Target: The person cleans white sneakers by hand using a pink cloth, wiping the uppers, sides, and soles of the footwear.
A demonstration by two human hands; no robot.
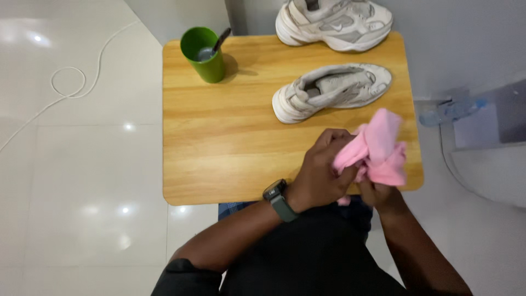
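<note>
Both hands hold a bunched pink cloth point(379, 148) over the near right corner of a small wooden table point(219, 142). My left hand point(320, 170), with a dark watch on its wrist, grips the cloth from the left. Mostly hidden under the cloth, my right hand point(383, 194) holds it from below. Just beyond the cloth a worn white sneaker point(331, 90) lies on the table, toe to the right. A second white sneaker point(334, 22) sits at the table's far edge.
A green cup point(204, 55) with a dark-handled tool in it stands at the table's far left corner. A white cable point(71, 87) loops over the glossy white tile floor on the left. A plastic bottle point(452, 111) lies to the right of the table.
</note>
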